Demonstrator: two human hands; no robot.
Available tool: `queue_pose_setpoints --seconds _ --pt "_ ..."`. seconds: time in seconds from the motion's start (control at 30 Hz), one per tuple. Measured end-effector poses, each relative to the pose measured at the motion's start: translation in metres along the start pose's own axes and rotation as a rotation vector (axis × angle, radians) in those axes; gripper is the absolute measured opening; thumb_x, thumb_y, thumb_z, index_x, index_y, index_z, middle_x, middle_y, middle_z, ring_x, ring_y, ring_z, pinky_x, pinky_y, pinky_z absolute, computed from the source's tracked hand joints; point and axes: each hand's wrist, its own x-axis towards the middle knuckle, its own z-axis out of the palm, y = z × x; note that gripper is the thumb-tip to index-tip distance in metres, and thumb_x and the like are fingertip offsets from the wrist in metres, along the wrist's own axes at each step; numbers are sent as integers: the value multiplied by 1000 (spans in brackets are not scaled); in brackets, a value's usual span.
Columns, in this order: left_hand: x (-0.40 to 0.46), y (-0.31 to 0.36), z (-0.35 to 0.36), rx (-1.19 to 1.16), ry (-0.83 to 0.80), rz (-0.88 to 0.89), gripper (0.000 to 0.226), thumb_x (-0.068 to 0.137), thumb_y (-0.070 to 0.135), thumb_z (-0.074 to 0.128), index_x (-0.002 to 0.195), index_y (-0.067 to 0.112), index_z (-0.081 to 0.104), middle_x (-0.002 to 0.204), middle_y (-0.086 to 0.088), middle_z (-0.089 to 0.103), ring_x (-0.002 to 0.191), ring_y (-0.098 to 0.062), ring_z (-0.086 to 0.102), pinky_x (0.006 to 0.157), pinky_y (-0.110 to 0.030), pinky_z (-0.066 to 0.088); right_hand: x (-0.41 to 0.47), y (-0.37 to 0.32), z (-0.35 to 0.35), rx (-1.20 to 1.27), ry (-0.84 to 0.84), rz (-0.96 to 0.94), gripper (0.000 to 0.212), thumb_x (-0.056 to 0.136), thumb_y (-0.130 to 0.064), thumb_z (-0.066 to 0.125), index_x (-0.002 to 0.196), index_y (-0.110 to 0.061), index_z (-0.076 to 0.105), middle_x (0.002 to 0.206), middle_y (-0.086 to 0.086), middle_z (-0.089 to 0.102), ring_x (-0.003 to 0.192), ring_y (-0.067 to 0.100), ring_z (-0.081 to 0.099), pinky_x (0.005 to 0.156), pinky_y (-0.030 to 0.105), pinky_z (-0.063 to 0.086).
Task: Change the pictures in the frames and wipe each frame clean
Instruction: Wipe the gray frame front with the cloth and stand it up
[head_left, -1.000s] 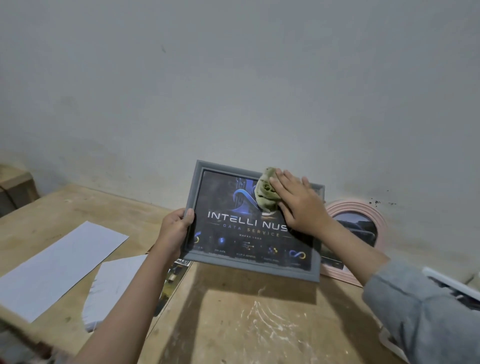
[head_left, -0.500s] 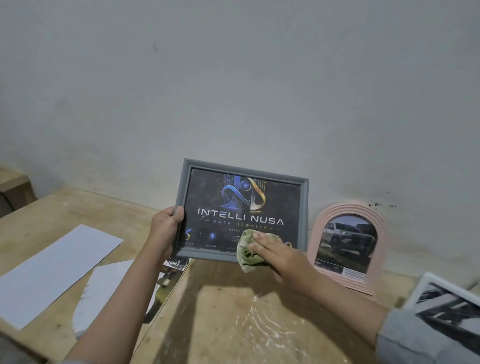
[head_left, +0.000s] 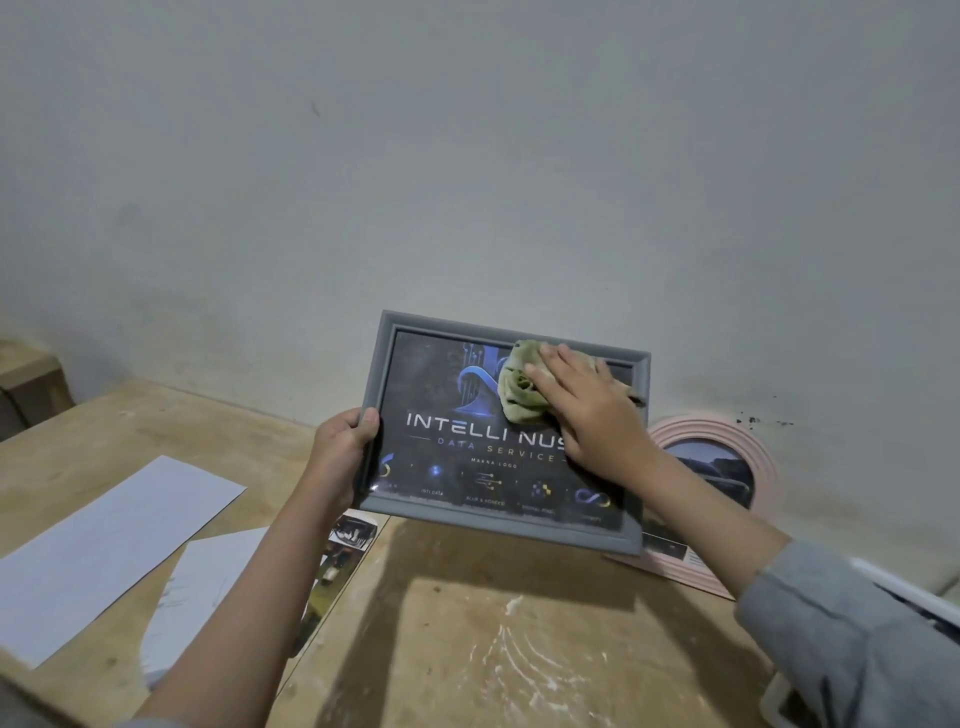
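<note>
Frame (head_left: 506, 522) landscape, facing viewer, tilted clockwise

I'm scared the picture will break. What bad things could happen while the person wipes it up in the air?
The grey frame is off the table, held only by the left hand at one edge. The right hand pressing the cloth near the far top corner could twist it loose, and it might drop. It also hangs just in front of the pink frame by the wall, so a swing could knock that over.
</note>
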Motion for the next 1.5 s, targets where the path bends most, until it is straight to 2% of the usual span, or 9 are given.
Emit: queue_pose_setpoints --seconds 0.3,0.4,0.53,0.63,0.73,0.87,1.13,1.27,1.5 --pt "3 -3 -17 -15 41 -2 24 99 18 47 80 7 55 65 -14 52 38 -16 52 35 -18 38 -70 -53 28 139 -156 -258 62 72 -5 39 133 -15 47 139 11 51 126 29 50 99 56 38" --pt "1 -4 -18 -8 55 4 27 99 19 47 75 9 54 61 -14 49 32 -17 46 35 -17 34 -77 -69 17 402 -260 -195 59 71 -9 38 126 -16 58 126 6 62 114 22 59 92 42 52" --pt "-2 -6 -14 17 61 9 29 99 18 48 72 6 52 49 -10 47 35 -17 40 38 -19 33 -52 -65 -9 674 -429 -38 43 79 -5 48 117 -16 65 109 -1 69 100 15 64 85 33 52" --pt "-6 -4 -5 21 50 21 33 99 16 47 68 7 49 39 0 48 44 -20 44 36 -19 34 -21 -52 -27 557 -207 -54 50 74 -8 40 119 -13 64 109 2 69 101 21 64 84 32 52" --pt "-11 -1 5 28 29 27 34 99 16 48 66 9 48 40 1 48 49 -22 47 34 -20 34 14 -31 -36 202 56 -151 56 71 -10 41 123 -10 61 124 8 63 115 27 58 97 47 43" --pt "-14 3 11 38 -27 29 31 98 19 50 70 8 52 52 -7 45 44 -21 49 35 -20 34 37 -9 -27 -83 -27 -186 60 81 -22 51 140 -14 45 150 11 35 138 29 34 105 58 29" --pt "-13 3 1 -19 -10 3 34 98 19 50 64 12 49 45 -3 41 35 -18 43 45 -23 34 -24 -58 18 125 -51 -300 58 83 -23 52 138 -8 44 147 12 40 135 29 40 104 49 36" --pt "-15 2 0 -24 9 -5 32 98 20 50 67 12 53 44 -3 48 39 -18 45 38 -17 33 -50 -82 29 249 -92 -340 53 84 -14 51 136 -9 44 144 13 45 133 27 42 103 48 39" --pt "-16 7 1 -43 70 -9 30 99 17 48 70 9 53 42 0 52 53 -23 49 32 -18 36 -33 -87 -2 633 -272 -161 40 86 -14 50 124 -8 61 124 7 64 116 21 59 89 41 53"
